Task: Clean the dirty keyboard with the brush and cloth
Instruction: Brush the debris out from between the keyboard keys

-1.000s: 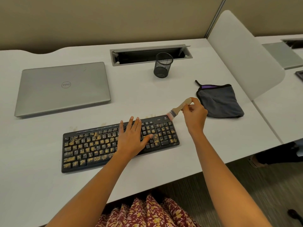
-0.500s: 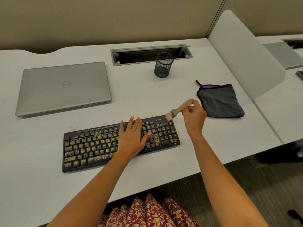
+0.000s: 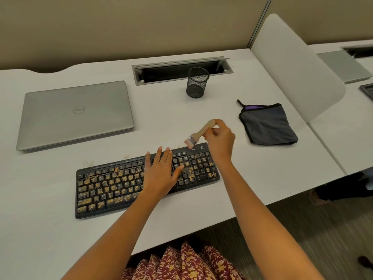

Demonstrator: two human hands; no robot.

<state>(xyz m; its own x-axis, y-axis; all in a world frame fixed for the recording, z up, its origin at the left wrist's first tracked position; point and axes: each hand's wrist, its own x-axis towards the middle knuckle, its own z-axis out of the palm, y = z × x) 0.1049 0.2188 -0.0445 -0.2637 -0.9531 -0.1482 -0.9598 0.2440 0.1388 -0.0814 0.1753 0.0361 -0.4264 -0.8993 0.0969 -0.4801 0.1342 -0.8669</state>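
Observation:
A black keyboard [image 3: 113,184] speckled with yellow-brown crumbs lies on the white desk in front of me. My left hand [image 3: 161,172] rests flat on its middle keys, fingers straight and spread. My right hand [image 3: 219,141] grips the wooden handle of a small brush [image 3: 198,134]. The brush's pale bristles touch the keyboard's far right edge, above the number pad. A dark grey folded cloth [image 3: 266,126] with a purple inner edge lies on the desk to the right of that hand.
A closed silver laptop [image 3: 74,114] sits at the back left. A black mesh pen cup [image 3: 197,82] stands before an open cable tray [image 3: 181,70]. A white divider panel [image 3: 298,63] rises at the right. The desk [image 3: 40,229] edge runs near my lap.
The brush and my right hand have shifted slightly left along the keyboard's top right edge. A few crumbs now lie on the desk just behind the keyboard. My left hand stays put.

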